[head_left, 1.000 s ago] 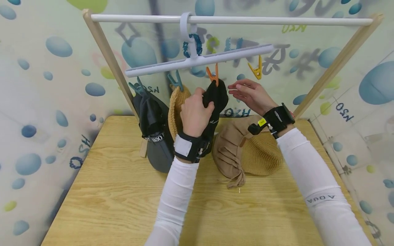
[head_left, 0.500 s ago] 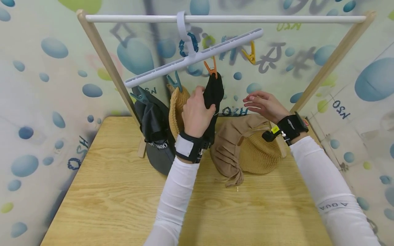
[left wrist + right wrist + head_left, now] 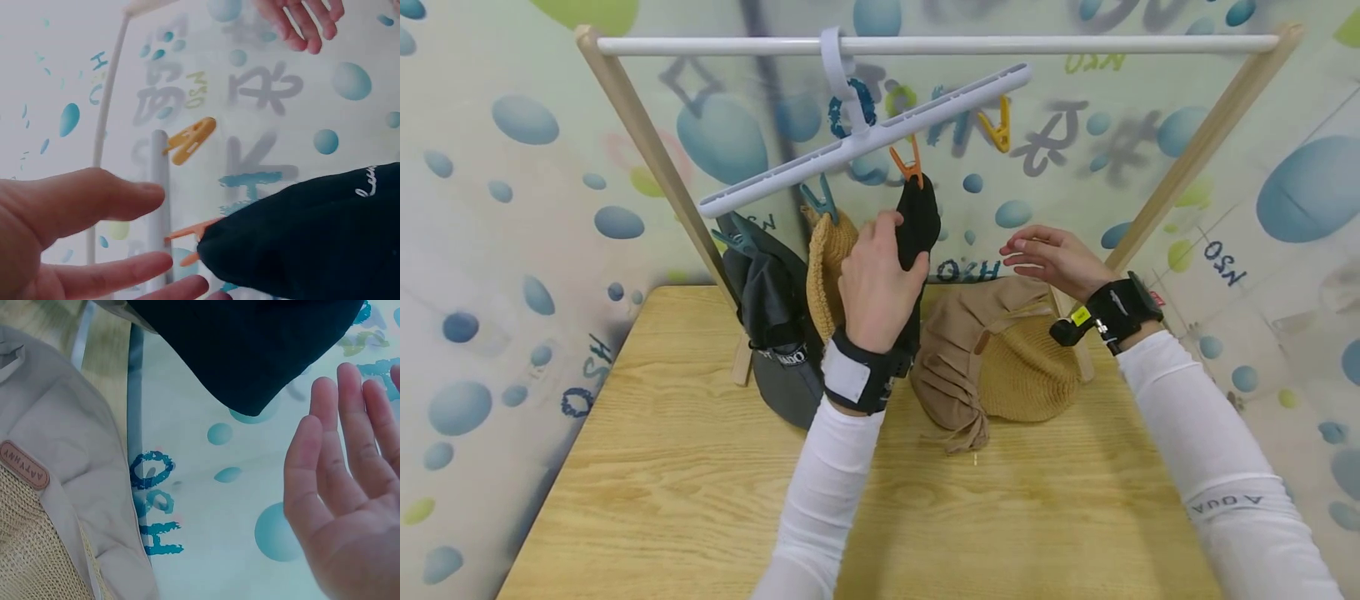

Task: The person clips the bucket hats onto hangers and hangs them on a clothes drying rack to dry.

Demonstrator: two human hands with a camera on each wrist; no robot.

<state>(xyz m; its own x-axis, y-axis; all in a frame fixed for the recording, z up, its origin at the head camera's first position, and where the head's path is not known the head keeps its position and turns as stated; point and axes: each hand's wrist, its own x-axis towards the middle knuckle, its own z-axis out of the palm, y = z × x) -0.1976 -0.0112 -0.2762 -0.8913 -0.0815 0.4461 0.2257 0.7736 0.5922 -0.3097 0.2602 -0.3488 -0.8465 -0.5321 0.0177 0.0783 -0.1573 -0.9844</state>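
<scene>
A black hat (image 3: 919, 218) with white script hangs from an orange clip (image 3: 909, 167) on the pale hanger (image 3: 865, 142). My left hand (image 3: 876, 283) is beside it, overlapping it in the head view. In the left wrist view the thumb (image 3: 119, 197) and fingers are spread, with nothing between them and the hat to their right. My right hand (image 3: 1051, 258) hovers above the table's back right, fingers extended and holding nothing. Near it are a yellow clip (image 3: 998, 129), hanging from the hanger's raised right end, and a tan-brimmed straw sun hat (image 3: 1030, 371) on the table.
A dark grey cap (image 3: 786, 383) and a woven straw hat (image 3: 831, 250) hang from teal clips on the hanger's lower left half. The hanger's hook loops over a white rail (image 3: 1045, 45) between wooden posts. A patterned wall stands behind the wooden table (image 3: 647, 475).
My right hand has drawn away from the black hat to the right and slightly down. The hanger has tilted more, its right end rising. My left hand has stayed beside the black hat.
</scene>
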